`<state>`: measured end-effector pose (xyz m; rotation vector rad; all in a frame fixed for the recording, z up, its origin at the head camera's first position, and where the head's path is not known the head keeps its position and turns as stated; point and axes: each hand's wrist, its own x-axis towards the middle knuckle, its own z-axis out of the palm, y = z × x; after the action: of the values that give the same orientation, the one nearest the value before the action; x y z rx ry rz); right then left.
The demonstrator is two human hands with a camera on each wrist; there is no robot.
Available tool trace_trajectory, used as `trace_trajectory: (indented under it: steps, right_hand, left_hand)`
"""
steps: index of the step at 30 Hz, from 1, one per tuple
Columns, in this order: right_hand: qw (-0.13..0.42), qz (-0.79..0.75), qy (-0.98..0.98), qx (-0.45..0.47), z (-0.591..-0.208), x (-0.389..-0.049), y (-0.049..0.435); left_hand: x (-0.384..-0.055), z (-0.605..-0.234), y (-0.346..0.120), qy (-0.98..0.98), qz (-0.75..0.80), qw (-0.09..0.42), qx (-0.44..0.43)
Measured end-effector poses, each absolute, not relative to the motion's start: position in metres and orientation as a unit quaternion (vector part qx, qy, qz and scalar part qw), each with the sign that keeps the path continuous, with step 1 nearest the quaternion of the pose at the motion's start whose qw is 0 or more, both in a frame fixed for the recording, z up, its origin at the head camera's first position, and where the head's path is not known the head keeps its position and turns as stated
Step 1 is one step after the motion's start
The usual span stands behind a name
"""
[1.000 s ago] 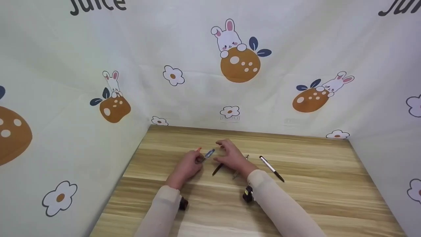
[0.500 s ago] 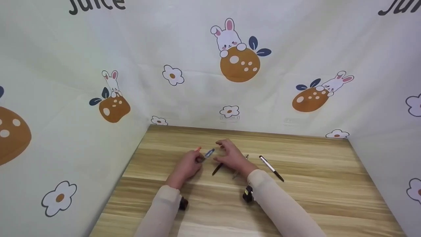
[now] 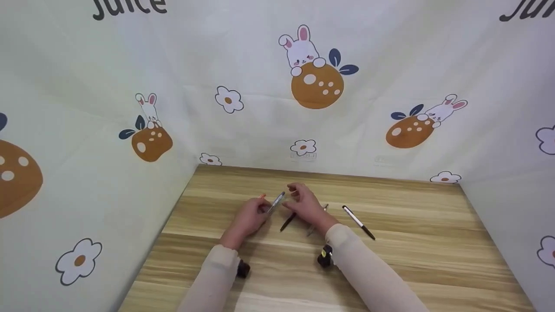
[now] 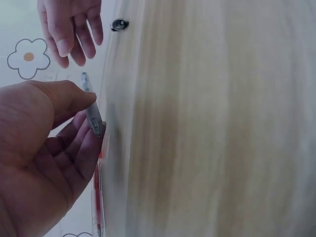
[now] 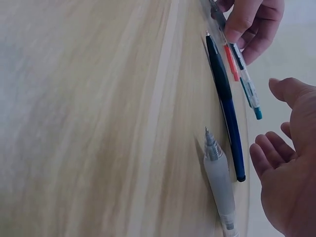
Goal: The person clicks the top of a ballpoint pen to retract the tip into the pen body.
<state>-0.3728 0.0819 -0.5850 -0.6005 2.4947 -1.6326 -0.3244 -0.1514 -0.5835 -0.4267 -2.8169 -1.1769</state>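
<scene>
My left hand [image 3: 250, 216] pinches a clear pen [image 4: 93, 111] between thumb and fingertips. The pen's bluish end [image 5: 257, 112] points up and away, toward my right hand [image 3: 307, 206]. That right hand holds nothing; its fingers are loosely bent and spread apart, a short gap from the pen's end. Beside the left hand lies a red pen [image 4: 97, 192], partly hidden by that hand in the head view. Below the right hand rest a dark blue pen [image 5: 224, 98] and a frosted clear pen [image 5: 220, 182], the latter half covered by the wrist in the head view.
A white pen with black ends [image 3: 358, 222] lies to the right on the wood-grain table [image 3: 416, 260]. Cloth walls [image 3: 256, 130] printed with rabbits, oranges and flowers rise behind the table and on both sides. Each wrist carries a small black camera [image 3: 325, 256].
Over the last half second the pen in my left hand has turned slightly, its bluish end rising up and right. My right hand's fingers have shifted slightly to the right. The pens on the table stay put.
</scene>
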Motion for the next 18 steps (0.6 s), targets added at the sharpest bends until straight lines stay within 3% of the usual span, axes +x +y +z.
trace_trajectory:
  steps: [18]
  right_hand:
    - [0.056,-0.631,0.765,-0.116,-0.582,-0.373,0.071]
  left_hand:
    - [-0.32,-0.58,-0.145,-0.889,-0.436,0.027,-0.134]
